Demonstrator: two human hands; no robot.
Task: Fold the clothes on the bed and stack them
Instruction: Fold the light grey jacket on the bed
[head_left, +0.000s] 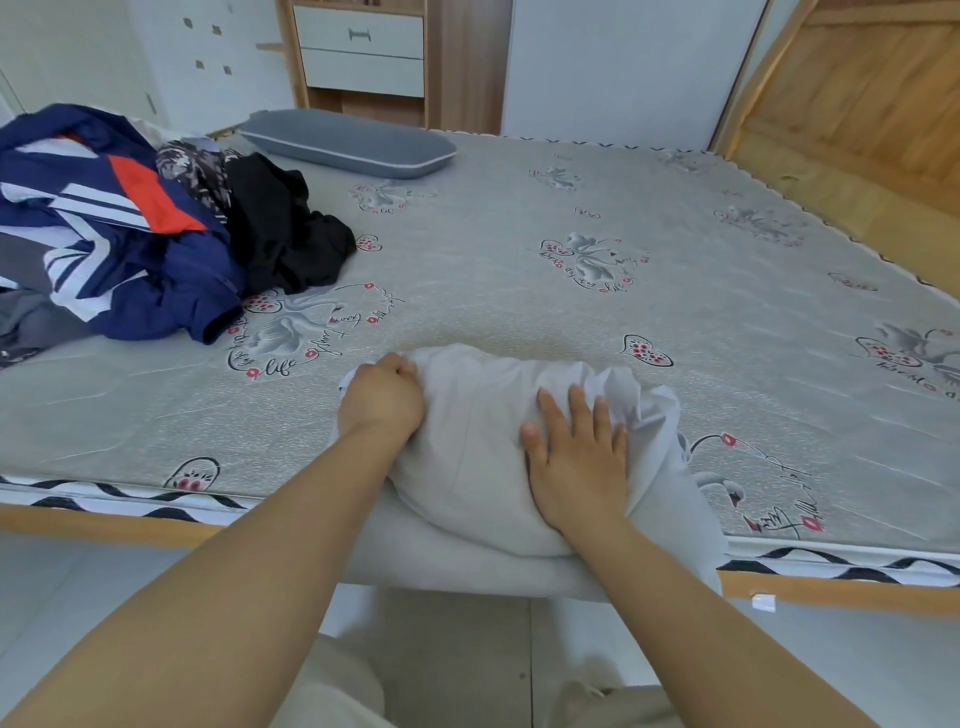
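Near edge of the bed (519, 270): a white garment (483, 447) lies bunched on the patterned grey mattress cover, its lower part hanging over the wooden bed rail (93, 525). Left hand (382, 397) grips the garment's left edge, fingers curled into the cloth. Right hand (579, 457) lies flat on the garment, fingers spread and straight, pressing down. Further back on the left, a heap of unfolded clothes: a navy jacket with white stripes and an orange panel (114, 223), a black garment (285, 234) beside it, a dark patterned piece (189, 171) between them. Behind, a grey pillow (348, 143) lies near the head of the bed. Beyond that, white drawers (363, 49) in a wooden frame.
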